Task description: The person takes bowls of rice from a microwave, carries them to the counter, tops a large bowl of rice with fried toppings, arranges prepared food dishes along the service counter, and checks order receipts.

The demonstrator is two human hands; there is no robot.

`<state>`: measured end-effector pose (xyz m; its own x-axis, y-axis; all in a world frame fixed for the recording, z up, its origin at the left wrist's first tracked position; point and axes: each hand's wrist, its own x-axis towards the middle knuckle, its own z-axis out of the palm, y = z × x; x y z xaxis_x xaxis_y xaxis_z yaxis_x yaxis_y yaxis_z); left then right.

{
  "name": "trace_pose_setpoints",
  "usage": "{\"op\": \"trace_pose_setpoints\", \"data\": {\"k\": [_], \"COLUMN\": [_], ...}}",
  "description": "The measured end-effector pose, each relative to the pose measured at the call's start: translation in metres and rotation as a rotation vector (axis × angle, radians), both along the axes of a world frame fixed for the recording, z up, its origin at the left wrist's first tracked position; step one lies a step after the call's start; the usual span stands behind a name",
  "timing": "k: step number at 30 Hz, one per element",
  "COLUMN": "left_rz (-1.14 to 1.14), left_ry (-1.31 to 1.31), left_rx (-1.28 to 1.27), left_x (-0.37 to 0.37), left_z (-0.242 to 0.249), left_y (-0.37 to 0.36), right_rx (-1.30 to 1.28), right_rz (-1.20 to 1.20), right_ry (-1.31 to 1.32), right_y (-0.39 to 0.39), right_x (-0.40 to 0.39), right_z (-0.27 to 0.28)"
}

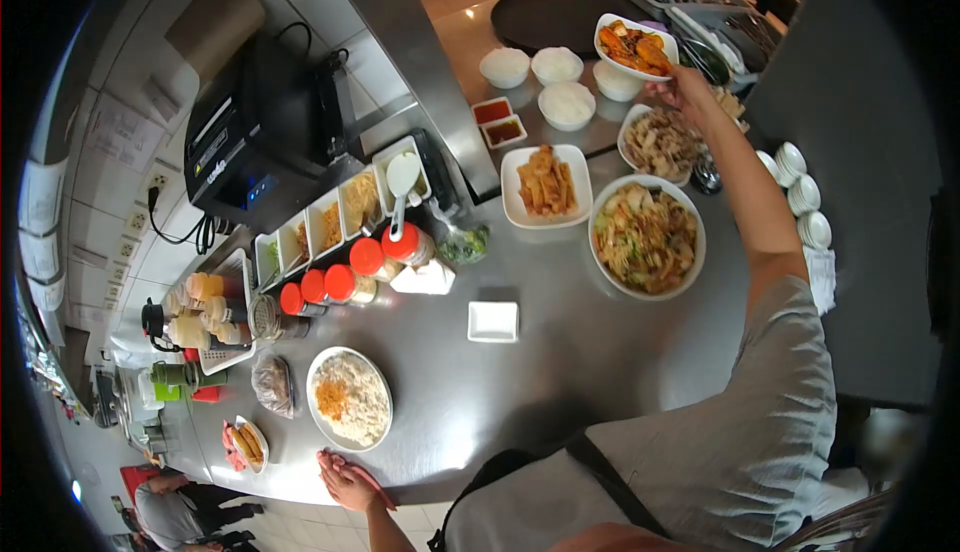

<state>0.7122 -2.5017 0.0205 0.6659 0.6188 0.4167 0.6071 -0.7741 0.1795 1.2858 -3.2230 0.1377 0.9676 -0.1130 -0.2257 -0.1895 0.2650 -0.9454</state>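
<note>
At the upper right my right hand (pixel 683 92) grips the edge of a white square dish (pixel 635 49) of orange-brown food, held over the far counter near the rice bowls (pixel 567 106). Below it stand a bowl of sliced meat (pixel 660 144) and a large bowl of noodles and vegetables (pixel 648 237). My left hand (pixel 347 482) is at the counter's near edge, on a folded reddish cloth (pixel 375 489), its fingers pressed together. Just beyond it sits an oval plate of rice (pixel 350 399) with an orange topping.
A square plate of fried pieces (pixel 546 187), a small empty white dish (pixel 493 322), red-lidded jars (pixel 341 282) and ingredient trays (pixel 325 224) stand on the steel counter. A black printer (pixel 265 142) is at the left, cutlery trays (pixel 690 2) at the far right. Another person (pixel 168 512) stands lower left.
</note>
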Motion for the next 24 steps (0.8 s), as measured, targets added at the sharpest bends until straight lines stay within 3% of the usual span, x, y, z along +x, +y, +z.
{"op": "trace_pose_setpoints", "data": {"k": [2, 7, 12, 14, 18, 21, 23, 24], "left_rz": [0.046, 0.130, 0.189, 0.166, 0.285, 0.322, 0.382, 0.432], "left_ry": [0.037, 0.070, -0.018, 0.005, 0.114, 0.079, 0.068, 0.062], "left_rx": [-0.008, -0.027, -0.130, -0.131, -0.111, -0.079, -0.107, -0.131], "left_x": [0.000, 0.003, 0.003, 0.003, 0.011, 0.004, 0.015, 0.017], "left_z": [-0.001, 0.000, -0.006, 0.000, 0.006, -0.008, -0.006, 0.000], "left_y": [0.002, -0.002, 0.000, -0.007, -0.016, -0.005, -0.016, -0.018], "right_rx": [-0.172, -0.178, -0.314, -0.337, -0.272, -0.400, -0.855, -0.859], "right_rz": [-0.143, -0.263, -0.204, -0.169, -0.160, -0.122, -0.132, -0.131], "right_ry": [0.006, 0.192, 0.220, 0.363, 0.385, 0.376, 0.313, 0.323], "right_y": [0.016, 0.008, -0.010, -0.012, -0.007, -0.006, -0.013, -0.012], "right_x": [0.046, 0.148, 0.210, 0.228, 0.251, 0.261, 0.270, 0.262], "right_z": [-0.001, -0.020, -0.045, -0.057, -0.076, -0.085, -0.094, -0.090]}}
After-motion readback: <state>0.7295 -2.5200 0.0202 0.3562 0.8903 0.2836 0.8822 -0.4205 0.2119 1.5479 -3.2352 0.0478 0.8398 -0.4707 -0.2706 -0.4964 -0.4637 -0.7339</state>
